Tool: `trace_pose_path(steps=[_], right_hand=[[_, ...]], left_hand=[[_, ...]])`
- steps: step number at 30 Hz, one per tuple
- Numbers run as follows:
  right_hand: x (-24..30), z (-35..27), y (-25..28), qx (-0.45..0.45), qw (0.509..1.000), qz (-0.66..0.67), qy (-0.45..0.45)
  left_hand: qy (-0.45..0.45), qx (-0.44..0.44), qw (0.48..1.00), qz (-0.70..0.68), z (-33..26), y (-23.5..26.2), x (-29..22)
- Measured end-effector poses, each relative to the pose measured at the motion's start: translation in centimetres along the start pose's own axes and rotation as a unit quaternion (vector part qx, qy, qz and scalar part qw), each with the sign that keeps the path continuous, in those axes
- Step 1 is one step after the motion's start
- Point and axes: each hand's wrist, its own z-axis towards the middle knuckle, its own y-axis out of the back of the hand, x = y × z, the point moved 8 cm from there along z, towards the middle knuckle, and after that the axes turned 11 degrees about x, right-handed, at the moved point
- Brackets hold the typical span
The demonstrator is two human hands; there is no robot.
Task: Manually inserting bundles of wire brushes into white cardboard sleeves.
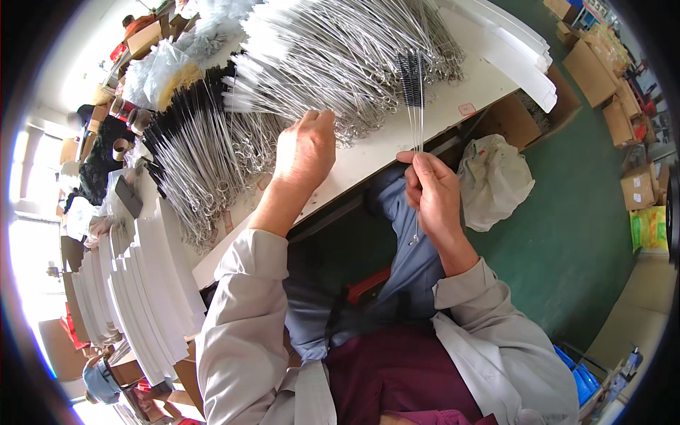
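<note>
My right hand (435,195) is closed round the wire stems of a few black-bristled tube brushes (411,81). Their bristles point up and away from me, and the looped ends hang below the fingers. Over the table, my left hand (309,147) has its fingers bent and pressed together at the near edge of a heap of white-bristled wire brushes (319,67). Whatever its fingertips grip is hidden. To its left lies another heap of black-bristled brushes (202,142), their wire loops toward me.
The white table (368,159) ends just before my lap. White cartons or panels (152,269) stand in rows at left. A pale plastic bag (496,180) and a cardboard box (508,122) are at right. More boxes (598,71) line the green floor.
</note>
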Motion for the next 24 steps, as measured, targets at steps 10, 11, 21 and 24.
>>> trace_pose_path(steps=[10, 11, 21, 24], right_hand=[[2.7, 1.5, -2.0, 0.054, 0.994, -0.077, 0.05], [3.2, 1.8, -2.4, 0.057, 0.994, -0.076, 0.051], [1.3, 12.6, -10.0, 0.139, 0.984, -0.027, 0.105], [-0.3, 15.7, -10.6, 0.116, 0.979, -0.128, 0.104]], left_hand=[[-0.115, -0.157, 0.981, 0.013, -2.6, 7.1, -1.0], [-0.125, -0.168, 0.978, 0.023, -2.9, 8.1, -1.1], [0.083, -0.233, 0.93, -0.272, -3.7, 14.5, 5.4], [0.063, -0.227, 0.892, -0.385, -4.1, 16.8, 7.6]])
